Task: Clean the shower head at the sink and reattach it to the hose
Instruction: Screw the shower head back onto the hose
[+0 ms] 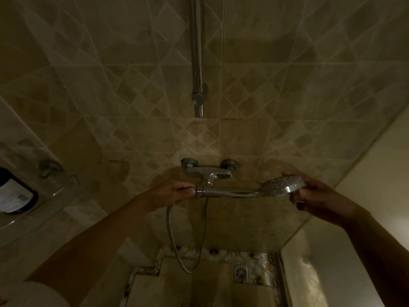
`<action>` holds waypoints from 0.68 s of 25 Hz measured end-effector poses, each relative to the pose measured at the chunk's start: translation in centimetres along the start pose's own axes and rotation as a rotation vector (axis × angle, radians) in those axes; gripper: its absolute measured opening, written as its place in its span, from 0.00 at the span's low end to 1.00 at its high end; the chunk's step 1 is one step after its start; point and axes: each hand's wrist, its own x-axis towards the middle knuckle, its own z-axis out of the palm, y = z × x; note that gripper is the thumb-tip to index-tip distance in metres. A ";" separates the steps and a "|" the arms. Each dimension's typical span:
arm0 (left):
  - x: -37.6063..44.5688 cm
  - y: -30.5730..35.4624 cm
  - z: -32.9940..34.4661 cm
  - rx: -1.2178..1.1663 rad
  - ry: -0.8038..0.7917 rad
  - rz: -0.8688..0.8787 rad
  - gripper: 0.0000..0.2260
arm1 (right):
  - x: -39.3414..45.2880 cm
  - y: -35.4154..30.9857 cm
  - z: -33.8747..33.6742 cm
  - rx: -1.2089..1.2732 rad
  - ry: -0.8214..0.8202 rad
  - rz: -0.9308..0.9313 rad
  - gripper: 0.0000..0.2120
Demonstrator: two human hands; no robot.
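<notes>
A chrome shower head [281,186] lies level in front of the wall tap, its nozzle face turned up and towards me. My right hand [314,196] grips the round head at its far right edge. The handle [230,192] runs left to its end, where my left hand [174,192] has its fingers closed on the hose end at the joint. The metal hose [174,242] drops from my left hand, loops low over the floor and rises to the tap. Whether the hose nut is threaded onto the handle cannot be told.
A chrome mixer tap [209,170] is fixed to the tiled wall just behind the handle. A vertical riser rail [197,56] ends above it. A glass corner shelf [39,204] at left holds a dark bottle [15,196]. A floor drain [240,273] sits below.
</notes>
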 end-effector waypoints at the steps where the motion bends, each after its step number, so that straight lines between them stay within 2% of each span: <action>1: 0.1 0.0 0.1 0.000 0.000 0.006 0.10 | 0.1 -0.1 0.5 -0.041 0.041 -0.011 0.22; 3: 0.2 0.0 0.1 -0.008 -0.003 0.015 0.09 | 0.7 -0.1 0.9 -0.157 0.186 -0.010 0.29; 4: 0.2 0.1 0.2 -0.016 -0.007 0.020 0.09 | 0.8 -0.2 1.2 -0.185 0.252 0.004 0.29; 7: 0.5 0.4 0.2 -0.022 -0.012 0.032 0.09 | 0.9 -0.5 2.4 -0.114 0.313 0.040 0.15; 10: 0.7 0.7 0.4 -0.032 -0.002 0.036 0.11 | 1.2 -0.4 2.9 -0.170 0.353 0.039 0.11; 14: 0.8 0.5 0.4 -0.054 0.011 0.040 0.16 | 1.5 -0.8 2.1 0.072 0.249 0.051 0.20; 17: 0.8 0.2 0.2 -0.079 0.043 0.031 0.14 | 1.2 -0.5 0.7 0.283 0.091 0.034 0.38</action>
